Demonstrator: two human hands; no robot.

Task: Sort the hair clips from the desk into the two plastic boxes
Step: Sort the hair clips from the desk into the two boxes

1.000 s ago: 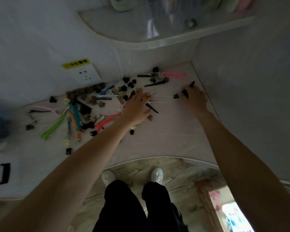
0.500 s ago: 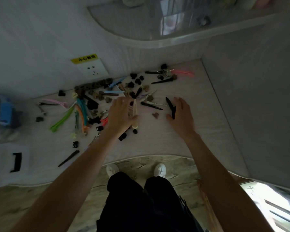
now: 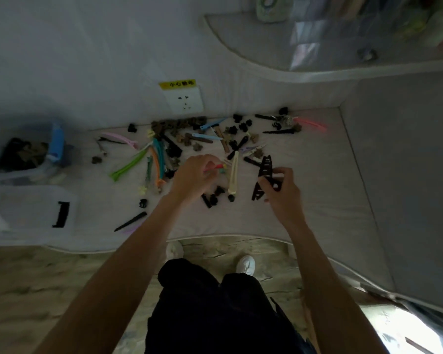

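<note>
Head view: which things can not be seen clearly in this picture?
- Left hand: it pinches small coloured clips; its fingers hide how many.
- Far plastic box: blurred and cut by the left edge; its dark contents are unclear.
- Near plastic box: cloudy top hides any contents.
- Shelf items: blurred, cut by the top edge.

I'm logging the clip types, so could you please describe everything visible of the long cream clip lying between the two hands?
The cream clip is a long, narrow duckbill type, apparently plastic, closed and lying flat on the desk, lengthwise away from the person. Small black clips lie by its near end. Neither hand holds it.
</note>
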